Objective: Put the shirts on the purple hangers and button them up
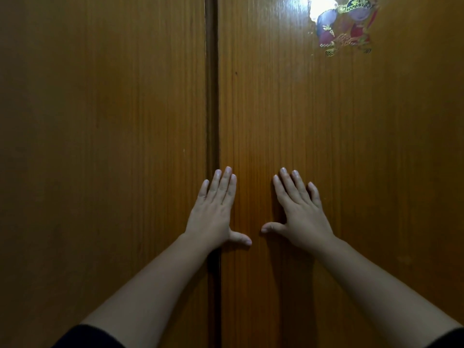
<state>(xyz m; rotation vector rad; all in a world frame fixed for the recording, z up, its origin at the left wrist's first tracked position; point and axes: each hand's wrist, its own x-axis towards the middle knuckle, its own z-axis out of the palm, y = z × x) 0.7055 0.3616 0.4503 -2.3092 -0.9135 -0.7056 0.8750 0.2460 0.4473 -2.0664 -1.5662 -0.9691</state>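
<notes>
Shirts and purple hangers: nowhere in view, presumably behind the wooden panels, though that cannot be told from here. Both hands laid flat, fingers straight and holding nothing, against the right-hand door (339, 146). Left hand (215, 209) placed just beside the dark vertical seam (213, 96), little finger at its edge, thumb pointing inward. Right hand (300, 212) a little apart from the left, fingers slightly fanned, thumb aimed back toward the other thumb. Left-hand door (100, 146) beyond the seam, untouched. No handle visible, which probably explains the flat palms: pressing or sliding the panel rather than pulling it. Above and beyond the right hand, a colourful sticker (345, 23) partly washed out by glare. Dark sleeves (82, 337) at the near end of both forearms. Task itself not yet begun, judging by the closed doors.
</notes>
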